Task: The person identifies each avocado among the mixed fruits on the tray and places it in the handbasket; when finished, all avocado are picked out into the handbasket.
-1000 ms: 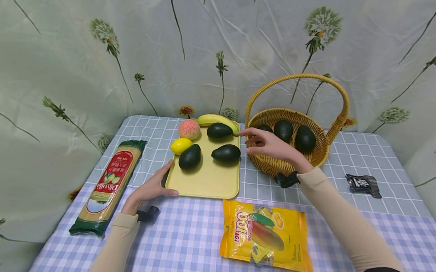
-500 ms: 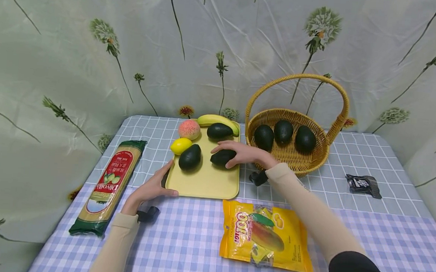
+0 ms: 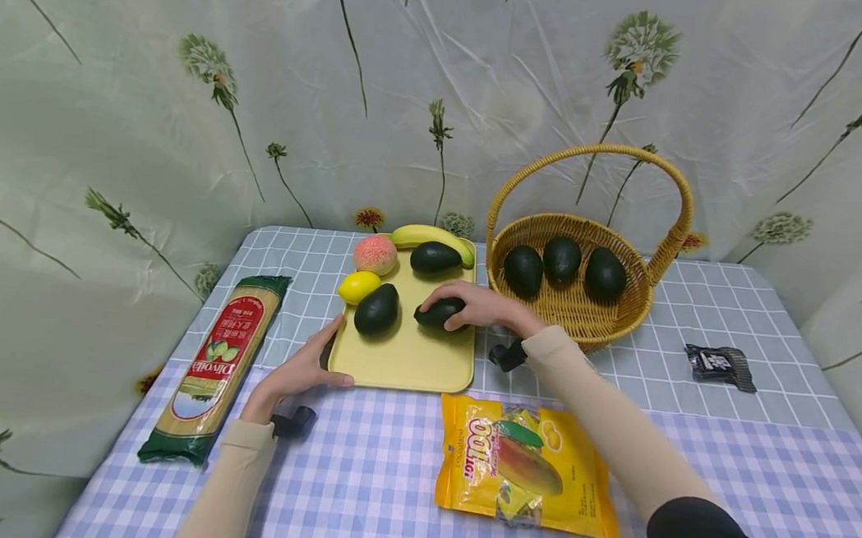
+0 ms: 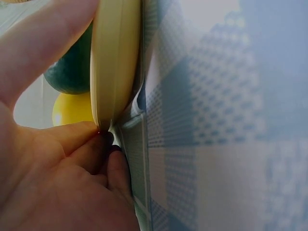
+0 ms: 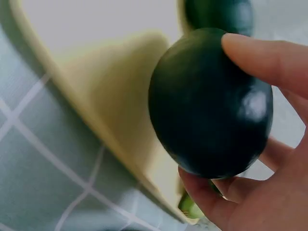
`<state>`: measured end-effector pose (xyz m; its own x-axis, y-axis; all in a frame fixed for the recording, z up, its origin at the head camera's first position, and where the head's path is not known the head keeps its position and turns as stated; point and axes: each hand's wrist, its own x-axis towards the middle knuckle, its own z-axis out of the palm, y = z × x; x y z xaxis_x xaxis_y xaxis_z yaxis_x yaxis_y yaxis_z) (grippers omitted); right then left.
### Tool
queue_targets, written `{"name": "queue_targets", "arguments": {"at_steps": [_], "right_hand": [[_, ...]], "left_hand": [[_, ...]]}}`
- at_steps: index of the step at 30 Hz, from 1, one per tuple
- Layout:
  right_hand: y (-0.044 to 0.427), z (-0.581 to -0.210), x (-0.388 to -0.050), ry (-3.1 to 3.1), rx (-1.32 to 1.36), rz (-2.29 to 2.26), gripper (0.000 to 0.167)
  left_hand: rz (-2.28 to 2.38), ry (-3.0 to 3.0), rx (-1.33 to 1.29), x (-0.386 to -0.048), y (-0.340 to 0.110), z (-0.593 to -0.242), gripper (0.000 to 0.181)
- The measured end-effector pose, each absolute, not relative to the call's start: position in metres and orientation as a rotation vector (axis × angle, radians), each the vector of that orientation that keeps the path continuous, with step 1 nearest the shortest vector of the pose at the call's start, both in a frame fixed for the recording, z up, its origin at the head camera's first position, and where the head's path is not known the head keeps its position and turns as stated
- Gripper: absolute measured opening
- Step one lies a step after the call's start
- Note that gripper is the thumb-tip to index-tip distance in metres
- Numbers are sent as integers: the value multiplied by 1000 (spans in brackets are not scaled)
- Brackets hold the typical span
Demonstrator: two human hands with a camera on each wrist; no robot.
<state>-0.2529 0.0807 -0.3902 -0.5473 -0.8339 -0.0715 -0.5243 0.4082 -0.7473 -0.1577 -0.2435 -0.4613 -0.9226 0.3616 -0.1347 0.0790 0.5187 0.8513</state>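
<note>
In the head view, my right hand [image 3: 479,305] grips a dark green avocado [image 3: 439,312] over the right part of a pale yellow tray [image 3: 395,374]. The right wrist view shows the avocado [image 5: 207,106] between thumb and fingers. My left hand [image 3: 302,374] holds the tray's front left corner; in the left wrist view, fingertips and thumb lie against the tray's rim [image 4: 113,62]. Also on the tray are one avocado [image 3: 377,309] at left, another avocado [image 3: 435,258] behind, a lemon [image 3: 359,288], a peach [image 3: 376,254] and a banana [image 3: 426,234].
A wicker basket [image 3: 590,332] with a tall handle stands right of the tray, holding three avocados [image 3: 562,259]. A pasta packet [image 3: 218,363] lies at left. In front is a yellow candy bag [image 3: 526,468]. A small black packet [image 3: 720,366] lies at far right.
My right hand has moved left and down from beside the basket's left rim to the right avocado on the tray, and now grips it. The left hand has stayed at the tray's corner.
</note>
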Motion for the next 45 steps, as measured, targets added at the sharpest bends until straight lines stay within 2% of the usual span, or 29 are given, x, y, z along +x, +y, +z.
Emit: {"name": "queue_targets", "arguments": {"at_steps": [6, 13, 25, 31, 45], "right_hand": [[101, -365, -243, 2194, -1090, -1173, 35], [148, -339, -234, 2199, -899, -1328, 39], [222, -349, -229, 2383, -628, -1367, 44], [229, -361, -226, 2426, -591, -1344, 47], [211, -379, -223, 2466, -618, -1258, 44]], "left_hand": [[1353, 2474, 372, -158, -243, -463, 115], [1347, 2486, 393, -158, -244, -463, 113], [1358, 2467, 364, -157, -244, -461, 115], [1368, 2464, 363, -158, -243, -461, 115], [1373, 2456, 366, -158, -243, -461, 115]]}}
